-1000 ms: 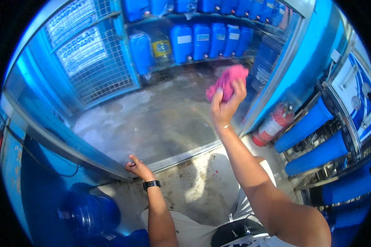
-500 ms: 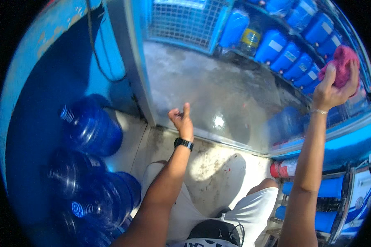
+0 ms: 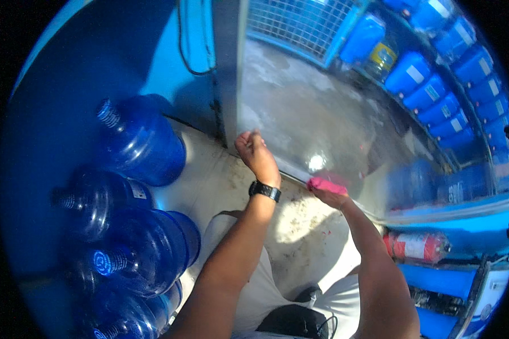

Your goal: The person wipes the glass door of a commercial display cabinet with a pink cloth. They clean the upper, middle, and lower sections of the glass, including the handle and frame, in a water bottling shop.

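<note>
A pink cloth (image 3: 329, 185) is gripped in my right hand (image 3: 335, 199), whose fingers are wrapped round it. The cloth lies against a clear glass pane (image 3: 305, 107), low down by its bottom frame, and a faint pink reflection shows beside it. My left hand (image 3: 258, 157) is raised near the pane's left frame post (image 3: 226, 85). Its fingers are curled in and nothing shows in them. A black watch (image 3: 264, 191) circles the left wrist.
Several large blue water bottles (image 3: 147, 138) lie on their sides at my left. Behind the glass, blue jugs (image 3: 410, 73) fill shelves at the right. A red fire extinguisher (image 3: 415, 247) lies by my right arm. A dark cable (image 3: 182, 53) hangs on the blue wall.
My right hand has brought the cloth from high on the right down and left to the pane's lower part. My left hand's thumb has folded in. The view has shifted.
</note>
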A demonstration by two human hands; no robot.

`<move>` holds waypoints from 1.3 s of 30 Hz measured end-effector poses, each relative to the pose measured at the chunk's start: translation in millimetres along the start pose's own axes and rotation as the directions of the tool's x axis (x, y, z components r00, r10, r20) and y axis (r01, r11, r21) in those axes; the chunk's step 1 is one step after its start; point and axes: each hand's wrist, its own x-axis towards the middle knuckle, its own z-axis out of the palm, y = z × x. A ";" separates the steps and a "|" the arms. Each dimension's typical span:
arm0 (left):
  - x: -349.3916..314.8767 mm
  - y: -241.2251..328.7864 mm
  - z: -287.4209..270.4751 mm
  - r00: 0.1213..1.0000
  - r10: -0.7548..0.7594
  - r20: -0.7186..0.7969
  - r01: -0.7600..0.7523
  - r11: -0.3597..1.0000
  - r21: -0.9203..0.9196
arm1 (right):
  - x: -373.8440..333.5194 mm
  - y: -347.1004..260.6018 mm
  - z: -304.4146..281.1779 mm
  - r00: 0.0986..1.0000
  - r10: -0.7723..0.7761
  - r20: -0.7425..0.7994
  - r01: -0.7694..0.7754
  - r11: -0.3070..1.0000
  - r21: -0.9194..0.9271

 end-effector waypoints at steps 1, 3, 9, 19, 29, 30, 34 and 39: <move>-0.6 3.3 0.0 1.000 0.015 0.010 -0.015 1.000 0.000 | -4.4 5.3 7.3 1.000 -0.016 0.002 0.016 0.999 -0.043; -7.8 10.6 4.7 0.999 0.033 -0.041 -0.028 0.992 0.120 | -16.9 9.9 1.4 0.991 -0.132 0.002 0.132 0.986 -0.098; -98.5 34.6 20.0 0.254 0.512 0.821 -0.694 0.687 -0.214 | -71.8 -36.3 -186.4 0.573 -0.464 -0.676 -0.194 0.724 -0.662; -95.1 44.8 4.5 0.778 0.390 0.493 -0.519 0.841 0.154 | 38.4 -139.3 -200.0 0.558 -0.378 -0.739 -0.278 0.754 -0.595; -106.4 40.9 -27.4 0.661 0.072 0.746 -0.439 0.845 0.307 | 13.4 -24.6 24.9 0.929 -0.365 -0.063 0.313 0.864 -0.395; -107.2 43.3 -27.1 0.638 0.011 0.770 -0.413 0.849 0.329 | 11.6 -28.0 15.0 0.925 -0.372 -0.074 0.314 0.861 -0.401; -102.7 52.3 -16.2 0.598 -0.045 0.800 -0.454 0.803 0.385 | 13.4 -60.1 -43.8 0.856 -0.470 -0.217 0.298 0.790 -0.536; -92.3 60.6 -6.2 0.607 0.223 0.763 -0.567 0.794 0.219 | 16.3 -88.3 -74.1 0.795 -0.479 -0.372 0.175 0.768 -0.616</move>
